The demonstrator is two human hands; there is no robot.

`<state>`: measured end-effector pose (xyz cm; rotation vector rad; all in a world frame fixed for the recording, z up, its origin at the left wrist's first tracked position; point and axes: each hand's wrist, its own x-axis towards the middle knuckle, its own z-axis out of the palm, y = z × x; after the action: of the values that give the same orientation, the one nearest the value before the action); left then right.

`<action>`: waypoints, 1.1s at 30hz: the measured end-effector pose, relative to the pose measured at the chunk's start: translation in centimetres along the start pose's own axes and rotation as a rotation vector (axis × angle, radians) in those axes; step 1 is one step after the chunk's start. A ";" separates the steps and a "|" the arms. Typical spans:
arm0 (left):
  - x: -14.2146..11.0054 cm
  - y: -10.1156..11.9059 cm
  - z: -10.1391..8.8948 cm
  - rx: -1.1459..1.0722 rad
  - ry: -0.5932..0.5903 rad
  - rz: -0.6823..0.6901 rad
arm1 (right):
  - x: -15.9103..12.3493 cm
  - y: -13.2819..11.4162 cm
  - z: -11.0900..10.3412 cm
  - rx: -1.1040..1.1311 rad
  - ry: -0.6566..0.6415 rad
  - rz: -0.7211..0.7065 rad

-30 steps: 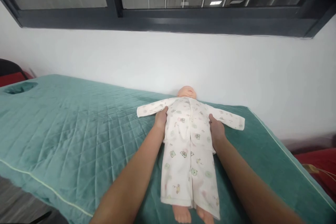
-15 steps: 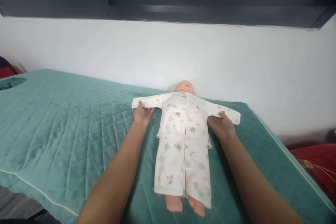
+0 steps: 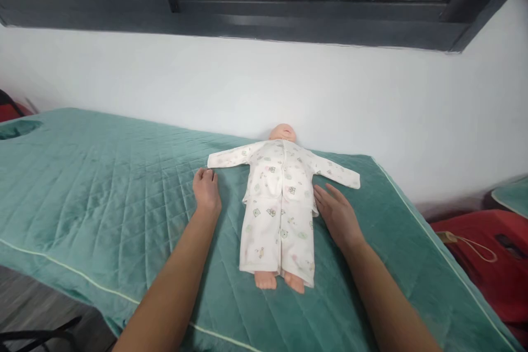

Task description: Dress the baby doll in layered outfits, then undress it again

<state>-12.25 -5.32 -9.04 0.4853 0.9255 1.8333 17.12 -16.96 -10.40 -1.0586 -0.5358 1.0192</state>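
Observation:
A baby doll (image 3: 282,132) lies on its back on the green quilted cover, head by the wall and bare feet toward me. It wears a white printed jacket (image 3: 270,176) and matching trousers (image 3: 264,236); both sleeves spread outward, and no hands show at the cuffs. Just below the left-side sleeve's cuff is my left hand (image 3: 207,190), its fingers curled in, with nothing visible in them. My right hand (image 3: 337,213) rests beside the jacket's right-hand hem, fingers stretched out, the fingertips at or very near the cloth.
The green bed cover (image 3: 124,187) has a hole (image 3: 18,130) at far left. Behind stand a white wall (image 3: 231,82) and a dark window frame (image 3: 289,22). A red item with a cord (image 3: 487,264) lies beyond the right edge. Dark legs (image 3: 45,335) show at lower left.
Both hands have gone from the jacket's sides out to the sleeves, then away from them. The left has curled below the cuff; the right has come down beside the hem. The view has shifted.

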 end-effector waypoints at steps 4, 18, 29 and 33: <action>-4.4 0.1 -1.7 0.462 -0.242 0.129 | -3.3 0.9 0.4 -0.367 -0.003 -0.133; -7.4 0.0 -0.7 1.427 -0.550 0.396 | -4.0 0.4 2.2 -1.266 0.045 -0.267; -8.7 1.1 -1.2 1.199 -0.532 0.555 | -4.1 0.2 1.2 -1.046 0.094 -0.614; -9.5 1.6 -0.9 1.064 -0.658 0.762 | -4.5 -0.4 2.1 -0.941 -0.063 -0.812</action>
<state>-9.71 -14.52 -7.71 2.1844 1.2649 1.4251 13.60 -20.06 -8.72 -1.4182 -1.4323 0.0263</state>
